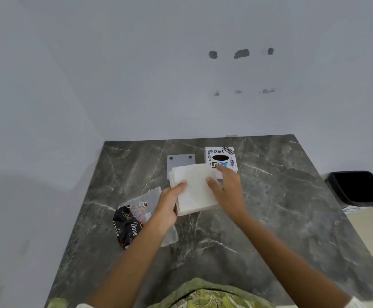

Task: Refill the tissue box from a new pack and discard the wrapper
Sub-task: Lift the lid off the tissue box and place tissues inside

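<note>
A white stack of tissues (195,190) is held above the dark marble table (270,207) between both hands. My left hand (168,206) grips its near left edge, thumb on top. My right hand (226,190) grips the right side, fingers over the top sheets. Behind the stack stands the white tissue box (222,157) covered in stickers, its oval opening facing up. The box's grey bottom plate (181,162) lies flat to the left of the box. The black and clear plastic wrapper (132,221) lies crumpled and open on the table under my left forearm.
A black waste bin (359,188) stands on the floor just beyond the table's right edge. White walls close the table in at the back and left. My green patterned clothing (203,294) shows at the near edge.
</note>
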